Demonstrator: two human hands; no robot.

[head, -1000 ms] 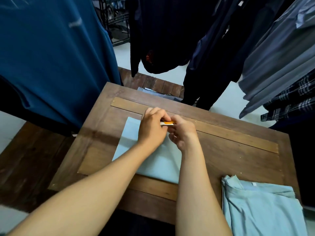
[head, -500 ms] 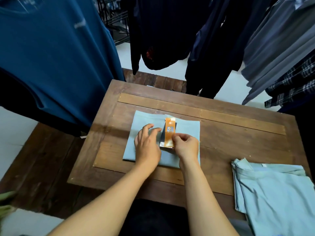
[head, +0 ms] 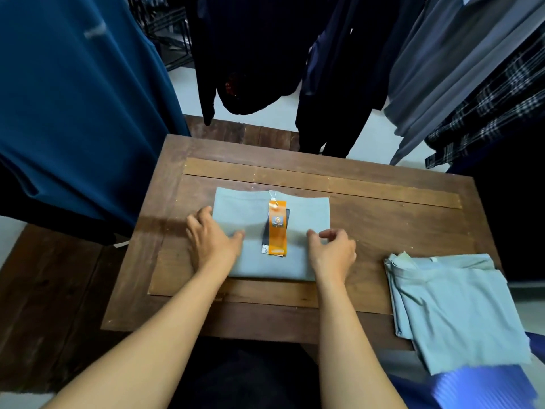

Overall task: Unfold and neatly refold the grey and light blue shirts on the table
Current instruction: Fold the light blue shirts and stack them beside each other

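A folded light blue shirt [head: 244, 214] lies as a neat rectangle in the middle of the wooden table [head: 383, 214]. An orange hang tag [head: 277, 228] with a dark tag under it lies flat on top of the shirt. My left hand [head: 211, 237] rests on the shirt's left side with its fingers spread flat. My right hand [head: 331, 249] hovers at the shirt's right edge with fingers loosely curled, holding nothing. A second pale shirt [head: 454, 308] lies loosely folded at the table's right front corner.
Garments hang close around the table: a large blue shirt [head: 73, 98] on the left, dark clothes [head: 265, 54] behind, grey and plaid ones [head: 472, 84] on the right. A blue ribbed object [head: 483, 388] sits at the lower right.
The tag, held between both hands at the shirt's far edge a second ago, now lies flat on the shirt. Both hands have let go and moved apart to the shirt's sides.
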